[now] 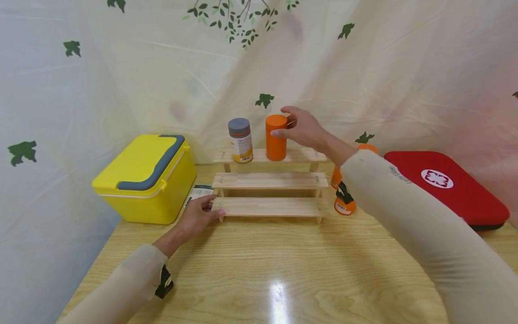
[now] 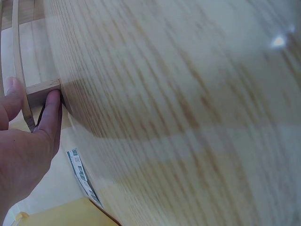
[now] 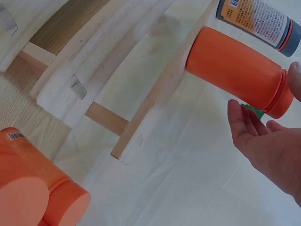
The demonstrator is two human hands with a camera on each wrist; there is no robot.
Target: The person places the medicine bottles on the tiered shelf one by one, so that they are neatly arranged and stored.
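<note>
A three-step wooden rack stands on the table, light-coloured and slatted. My left hand grips the left end of its lowest step, the thumb on one side of the board and fingers by the leg. On the top step an orange bottle stands upright. Around its upper part is my right hand, thumb in front and fingers behind; in the right wrist view those fingers are spread and apart from the bottle. To the left on the same step is a grey-capped bottle with a white and yellow label.
A yellow box with a grey handle sits left of the rack, and a printed packet lies between them. Orange bottles stand right of the rack, partly behind my sleeve. Farther right is a red case. A leaf-patterned curtain hangs behind.
</note>
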